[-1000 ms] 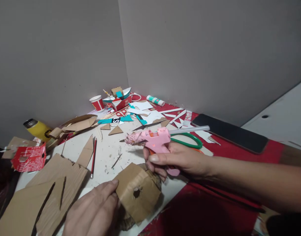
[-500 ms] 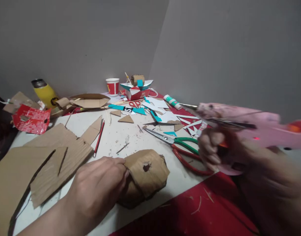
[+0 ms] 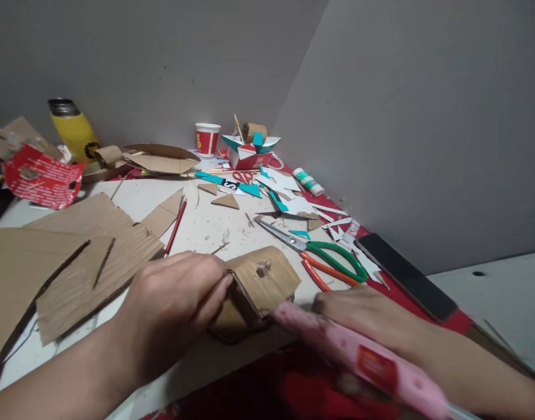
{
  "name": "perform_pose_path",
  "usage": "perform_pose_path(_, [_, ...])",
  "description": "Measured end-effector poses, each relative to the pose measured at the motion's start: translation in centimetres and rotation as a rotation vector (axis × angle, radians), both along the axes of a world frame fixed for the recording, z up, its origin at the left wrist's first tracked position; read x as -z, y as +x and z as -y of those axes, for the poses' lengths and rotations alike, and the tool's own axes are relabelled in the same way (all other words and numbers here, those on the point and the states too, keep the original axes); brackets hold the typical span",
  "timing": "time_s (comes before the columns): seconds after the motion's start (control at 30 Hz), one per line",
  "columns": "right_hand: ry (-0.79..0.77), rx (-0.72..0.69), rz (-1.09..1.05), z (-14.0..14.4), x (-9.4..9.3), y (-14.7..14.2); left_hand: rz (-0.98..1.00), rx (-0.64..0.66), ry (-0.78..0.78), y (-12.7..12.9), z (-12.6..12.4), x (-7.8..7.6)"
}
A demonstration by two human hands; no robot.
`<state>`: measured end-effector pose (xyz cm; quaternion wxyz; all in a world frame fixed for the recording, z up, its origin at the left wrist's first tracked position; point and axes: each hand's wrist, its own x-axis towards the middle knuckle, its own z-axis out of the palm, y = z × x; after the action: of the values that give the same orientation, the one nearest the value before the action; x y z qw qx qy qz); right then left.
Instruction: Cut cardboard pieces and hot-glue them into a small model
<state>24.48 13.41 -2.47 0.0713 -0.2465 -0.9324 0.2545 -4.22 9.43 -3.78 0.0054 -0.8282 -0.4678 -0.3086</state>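
My left hand (image 3: pixel 171 309) grips the left side of a small folded cardboard piece (image 3: pixel 262 283) with a ragged hole in its top face, which rests on the white table (image 3: pixel 206 227). My right hand (image 3: pixel 372 324) holds a pink hot glue gun (image 3: pixel 359 356). The gun lies low and points left, its nozzle touching the right lower edge of the cardboard piece. The gun's body hides most of my right fingers.
Green and orange scissors (image 3: pixel 324 256) lie just behind my right hand. A black phone (image 3: pixel 407 274) rests on red cloth at the right. Large cardboard sheets (image 3: pixel 70 256), a red pencil (image 3: pixel 175 227), a yellow bottle (image 3: pixel 74 131), a red cup (image 3: pixel 207 139), a glue stick (image 3: pixel 308 182) and paper scraps cover the table.
My right hand has swung the glue gun down from the raised position at the right to the cardboard piece's edge. My left hand has kept hold of the piece, tilting it slightly.
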Motion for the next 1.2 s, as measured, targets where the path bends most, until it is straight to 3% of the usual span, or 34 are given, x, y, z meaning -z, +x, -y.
perform_pose_path(0.3, [0.033, -0.027, 0.004, 0.1, -0.6, -3.4, 0.063, -0.027, 0.022, 0.2, -0.4, -0.4])
perform_pose_path(0.6, [0.153, -0.05, 0.046, 0.6, -2.4, -3.9, 0.094, -0.022, -0.006, 0.2, -0.5, -0.7])
perform_pose_path(0.93, [0.127, -0.042, 0.104, 0.2, -2.3, -5.1, 0.09, -0.026, -0.03, 0.1, -0.5, -0.1])
perform_pose_path(1.2, [0.165, -0.05, 0.038, 0.0, -2.0, -5.1, 0.07, -0.078, -0.226, 0.3, -0.5, -1.1])
